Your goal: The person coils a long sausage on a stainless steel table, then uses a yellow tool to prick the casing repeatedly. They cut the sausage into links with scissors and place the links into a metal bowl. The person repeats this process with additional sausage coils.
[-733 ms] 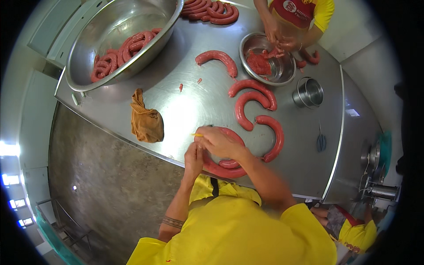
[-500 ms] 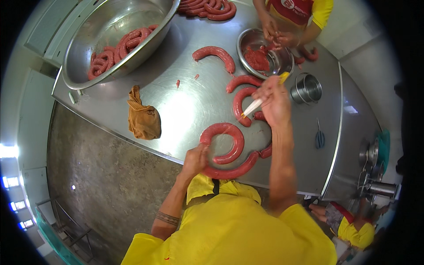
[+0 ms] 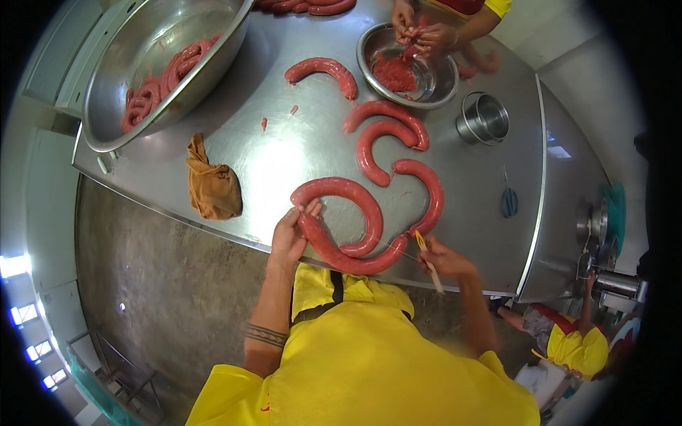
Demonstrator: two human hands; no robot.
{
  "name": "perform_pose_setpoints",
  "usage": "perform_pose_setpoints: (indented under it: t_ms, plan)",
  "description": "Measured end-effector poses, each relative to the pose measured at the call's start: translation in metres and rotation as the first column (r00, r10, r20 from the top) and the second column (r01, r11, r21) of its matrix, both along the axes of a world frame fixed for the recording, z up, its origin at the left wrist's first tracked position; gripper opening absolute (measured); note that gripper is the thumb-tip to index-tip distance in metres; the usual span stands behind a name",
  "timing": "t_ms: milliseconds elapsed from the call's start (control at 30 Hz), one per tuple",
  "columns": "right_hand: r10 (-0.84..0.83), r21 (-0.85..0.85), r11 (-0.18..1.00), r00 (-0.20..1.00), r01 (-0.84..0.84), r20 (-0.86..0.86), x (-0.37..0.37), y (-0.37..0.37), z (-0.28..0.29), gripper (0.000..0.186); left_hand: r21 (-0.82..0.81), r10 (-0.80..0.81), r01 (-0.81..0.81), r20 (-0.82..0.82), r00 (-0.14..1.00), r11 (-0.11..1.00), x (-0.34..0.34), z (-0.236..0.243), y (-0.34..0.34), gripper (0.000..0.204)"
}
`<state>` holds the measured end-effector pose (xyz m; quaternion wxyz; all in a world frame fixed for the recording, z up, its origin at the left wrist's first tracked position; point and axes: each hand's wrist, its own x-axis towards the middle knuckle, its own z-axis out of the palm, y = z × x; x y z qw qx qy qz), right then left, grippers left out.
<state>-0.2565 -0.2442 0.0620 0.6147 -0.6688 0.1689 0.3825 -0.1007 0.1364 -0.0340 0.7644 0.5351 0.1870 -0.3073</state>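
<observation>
My left hand (image 3: 291, 233) cradles a plump red sausage (image 3: 348, 264) at the pinched joint between two links, its fingers under the casing. The coiled link (image 3: 359, 192) curves round above it on the steel table (image 3: 277, 153). In my closed right hand (image 3: 446, 258) is a slim pale stick with a yellow end (image 3: 422, 241), beside the lower link's right end. A thin thread runs between that end and my right hand. Another curved sausage (image 3: 435, 195) lies just above, and two more (image 3: 373, 149), (image 3: 398, 112) arc beyond it.
A big steel basin (image 3: 238, 42) of sausages stands far left, near a brown cloth bundle (image 3: 214, 186). A co-worker's hands (image 3: 426, 35) work over a steel bowl (image 3: 455, 89) of red meat. Steel cups (image 3: 483, 119) and blue-handled scissors (image 3: 509, 202) are at right.
My right hand has come down toward me with the stick, from above the sausages to the lower link's right end. My left hand's fingers have loosened and turned under the joint.
</observation>
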Motion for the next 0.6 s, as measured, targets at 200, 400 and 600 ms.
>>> perform_pose_setpoints:
  t_ms: [200,400,600]
  plan:
    - [0.058,-0.214,0.954,0.570,0.210,0.820,0.134,0.128,-0.037,0.028,0.825,-0.740,-0.399,0.548,0.390,0.401,-0.014,0.031,0.003,0.021]
    - [0.585,-0.456,0.811,0.484,-0.367,0.650,0.190,0.212,0.025,0.030,0.721,-0.614,-0.448,0.690,0.384,0.530,-0.024,0.048,0.017,0.020]
    - [-0.194,0.212,0.976,0.680,0.058,0.707,0.153,0.205,-0.018,0.023,0.740,-0.507,-0.296,0.643,0.575,0.603,-0.028,0.043,0.009,0.018]
